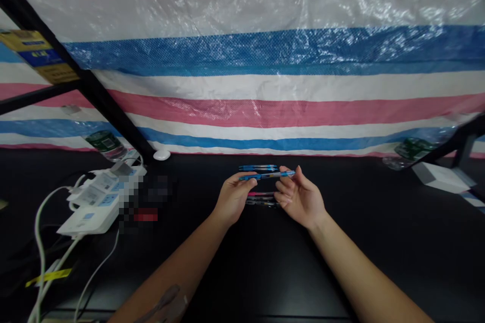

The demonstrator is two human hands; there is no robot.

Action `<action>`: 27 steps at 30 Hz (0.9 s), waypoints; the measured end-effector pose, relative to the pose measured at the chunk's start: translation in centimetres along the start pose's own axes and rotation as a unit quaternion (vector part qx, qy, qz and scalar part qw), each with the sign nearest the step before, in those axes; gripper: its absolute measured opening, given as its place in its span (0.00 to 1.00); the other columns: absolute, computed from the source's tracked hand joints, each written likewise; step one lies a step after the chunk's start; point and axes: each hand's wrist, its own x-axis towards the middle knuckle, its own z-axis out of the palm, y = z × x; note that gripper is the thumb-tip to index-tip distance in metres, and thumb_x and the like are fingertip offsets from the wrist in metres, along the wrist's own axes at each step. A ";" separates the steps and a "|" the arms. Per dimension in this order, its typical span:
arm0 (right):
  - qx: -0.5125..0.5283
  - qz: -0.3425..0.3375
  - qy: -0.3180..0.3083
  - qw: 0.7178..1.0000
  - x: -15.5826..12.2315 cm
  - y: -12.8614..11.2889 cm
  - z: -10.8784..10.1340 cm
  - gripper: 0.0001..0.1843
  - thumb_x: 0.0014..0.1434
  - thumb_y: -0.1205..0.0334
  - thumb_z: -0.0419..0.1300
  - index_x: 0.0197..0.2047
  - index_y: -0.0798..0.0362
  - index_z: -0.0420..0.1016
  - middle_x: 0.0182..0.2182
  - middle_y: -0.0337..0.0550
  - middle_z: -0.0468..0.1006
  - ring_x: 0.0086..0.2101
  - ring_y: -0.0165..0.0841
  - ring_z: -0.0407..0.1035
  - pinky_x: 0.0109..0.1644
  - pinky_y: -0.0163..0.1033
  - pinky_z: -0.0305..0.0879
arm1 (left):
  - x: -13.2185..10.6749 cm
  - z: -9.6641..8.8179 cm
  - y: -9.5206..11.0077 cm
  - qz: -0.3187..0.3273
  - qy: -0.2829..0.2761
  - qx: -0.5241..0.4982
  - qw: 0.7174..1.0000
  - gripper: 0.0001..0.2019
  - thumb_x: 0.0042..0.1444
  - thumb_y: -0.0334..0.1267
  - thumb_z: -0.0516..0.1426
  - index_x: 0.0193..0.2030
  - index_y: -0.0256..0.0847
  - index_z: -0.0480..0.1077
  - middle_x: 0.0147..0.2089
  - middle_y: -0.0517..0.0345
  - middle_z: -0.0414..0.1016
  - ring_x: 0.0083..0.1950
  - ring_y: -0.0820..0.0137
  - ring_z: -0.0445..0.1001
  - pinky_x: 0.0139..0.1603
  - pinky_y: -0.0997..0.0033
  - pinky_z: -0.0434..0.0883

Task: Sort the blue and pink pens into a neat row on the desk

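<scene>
My left hand (235, 197) and my right hand (299, 197) together hold a blue pen (267, 175) horizontally above a black table (265, 262). The left fingers pinch its left end, and the right fingertips pinch its right end. Another blue pen (258, 167) lies on the table just beyond the held one. Between and under my hands lie a pink pen (261, 194) and a dark pen (263, 203).
White power strips (94, 202) with white cables (41, 242) sit at the left. A small white round object (161, 155) rests by the striped tarp (265, 60) behind the table. A black frame bar (87, 81) slants at left; a white box (441, 177) sits at right.
</scene>
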 end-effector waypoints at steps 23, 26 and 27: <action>-0.727 -0.201 0.053 0.654 2.1 -1.4 -4.5 0.15 0.66 0.49 0.61 0.37 0.50 0.81 0.36 0.47 0.80 0.39 0.41 0.72 0.47 0.46 0.65 | 2.1 -3.4 2.1 0.049 -0.049 0.410 0.909 0.09 0.51 0.42 0.68 0.38 0.45 0.83 0.37 0.53 0.82 0.38 0.62 0.77 0.45 0.61 0.71; -0.765 -0.185 0.036 0.616 2.2 -1.4 -4.9 0.14 0.67 0.51 0.59 0.37 0.49 0.82 0.36 0.47 0.80 0.39 0.41 0.73 0.47 0.46 0.65 | 2.0 -3.8 2.0 0.106 -0.083 0.494 0.859 0.07 0.56 0.44 0.65 0.39 0.47 0.82 0.43 0.52 0.82 0.45 0.59 0.77 0.50 0.59 0.70; -0.776 -0.180 0.033 0.604 2.3 -1.3 -5.0 0.13 0.67 0.52 0.59 0.38 0.49 0.82 0.36 0.47 0.81 0.39 0.42 0.72 0.47 0.47 0.65 | 1.9 -3.8 2.0 0.115 -0.101 0.520 0.840 0.08 0.57 0.45 0.64 0.40 0.47 0.82 0.44 0.52 0.82 0.47 0.58 0.77 0.52 0.58 0.70</action>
